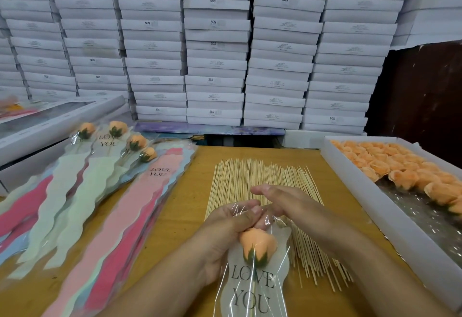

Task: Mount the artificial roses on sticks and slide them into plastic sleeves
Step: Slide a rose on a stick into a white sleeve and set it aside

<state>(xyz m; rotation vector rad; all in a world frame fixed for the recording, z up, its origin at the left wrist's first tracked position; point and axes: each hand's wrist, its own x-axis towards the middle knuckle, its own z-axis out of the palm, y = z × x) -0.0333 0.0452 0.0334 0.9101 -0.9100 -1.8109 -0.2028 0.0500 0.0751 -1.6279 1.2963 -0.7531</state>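
An orange artificial rose with a green base sits on a stick inside a clear plastic sleeve printed "LOVE YOU", low in the middle. My left hand grips the sleeve's open top beside the rose head. My right hand pinches the plastic at the sleeve mouth from the right. Under both hands lies a spread of bamboo sticks on the wooden table. A white tray at the right holds several loose orange rose heads.
Stacks of empty pastel sleeves lie at the left, with several sleeved roses on top of them. A long white box sits at the far left. White cartons are stacked along the back.
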